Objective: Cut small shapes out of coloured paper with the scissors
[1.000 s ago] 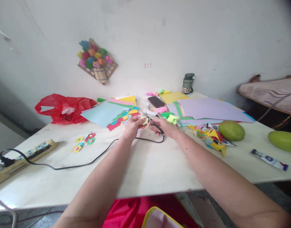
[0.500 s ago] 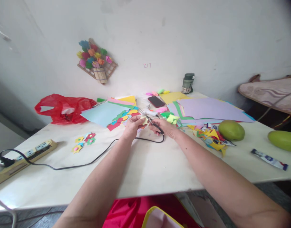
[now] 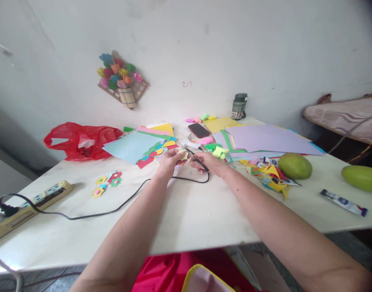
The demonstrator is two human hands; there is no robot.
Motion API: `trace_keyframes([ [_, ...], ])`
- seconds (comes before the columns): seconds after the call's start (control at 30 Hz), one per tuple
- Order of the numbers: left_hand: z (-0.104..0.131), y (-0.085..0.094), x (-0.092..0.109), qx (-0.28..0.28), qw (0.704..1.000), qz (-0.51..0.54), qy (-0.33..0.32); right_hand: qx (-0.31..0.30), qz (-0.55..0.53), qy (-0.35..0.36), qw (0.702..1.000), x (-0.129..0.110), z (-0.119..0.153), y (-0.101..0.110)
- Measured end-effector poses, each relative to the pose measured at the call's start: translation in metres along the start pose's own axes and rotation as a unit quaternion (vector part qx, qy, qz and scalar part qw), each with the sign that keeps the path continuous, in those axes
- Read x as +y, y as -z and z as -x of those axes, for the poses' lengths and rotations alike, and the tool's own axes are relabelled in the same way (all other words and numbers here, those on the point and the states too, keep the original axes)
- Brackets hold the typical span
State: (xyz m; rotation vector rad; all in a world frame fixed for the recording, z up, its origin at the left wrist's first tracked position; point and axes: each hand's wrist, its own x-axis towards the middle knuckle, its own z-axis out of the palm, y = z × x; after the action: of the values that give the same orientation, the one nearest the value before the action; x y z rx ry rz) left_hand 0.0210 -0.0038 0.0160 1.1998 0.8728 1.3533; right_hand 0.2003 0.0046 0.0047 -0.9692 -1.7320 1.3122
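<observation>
My right hand (image 3: 208, 163) is closed round the dark handles of a pair of scissors (image 3: 199, 161), whose metal blades point away and to the left. In my left hand (image 3: 171, 161) a small pale yellow piece of paper (image 3: 183, 155) is pinched, right beside the blades. The fingers partly hide the paper, so its outline is hard to make out. Just beyond my left hand lies a heap of coloured paper cut-outs (image 3: 152, 154). Several small paper flowers (image 3: 115, 179) rest on the table (image 3: 186, 219) to the left.
A black cord (image 3: 113, 210) runs from a power strip (image 3: 37, 202) across to near my hands. A red plastic bag (image 3: 73, 142), a phone (image 3: 199, 130), lilac paper sheets (image 3: 265, 138), paper scraps (image 3: 272, 178), a green fruit (image 3: 295, 166) and a tube (image 3: 344, 202) lie around. A bottle (image 3: 239, 106) stands at the back.
The camera view has shifted very slightly. The scissor blades look a little more spread; both hands stay in nearly the same place with the same hold.
</observation>
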Motion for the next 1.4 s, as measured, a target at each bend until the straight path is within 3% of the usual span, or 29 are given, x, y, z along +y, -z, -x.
trace_keyframes([
  [0.47, 0.003, -0.004, 0.002, 0.020, 1.000, 0.015, 0.016, 0.016, -0.004, -0.002, 1.000, -0.003, 0.002, -0.002],
  [0.97, 0.002, -0.002, 0.002, 0.003, 1.000, -0.008, 0.009, 0.015, -0.022, -0.028, 0.999, -0.008, 0.004, -0.004],
  [1.17, 0.000, 0.001, 0.001, 0.033, 0.999, -0.024, 0.010, 0.011, -0.024, -0.027, 0.999, -0.010, 0.004, -0.003],
  [1.4, -0.001, 0.002, -0.002, 0.006, 0.999, -0.040, 0.004, 0.014, -0.029, -0.021, 0.999, -0.009, 0.005, -0.001],
])
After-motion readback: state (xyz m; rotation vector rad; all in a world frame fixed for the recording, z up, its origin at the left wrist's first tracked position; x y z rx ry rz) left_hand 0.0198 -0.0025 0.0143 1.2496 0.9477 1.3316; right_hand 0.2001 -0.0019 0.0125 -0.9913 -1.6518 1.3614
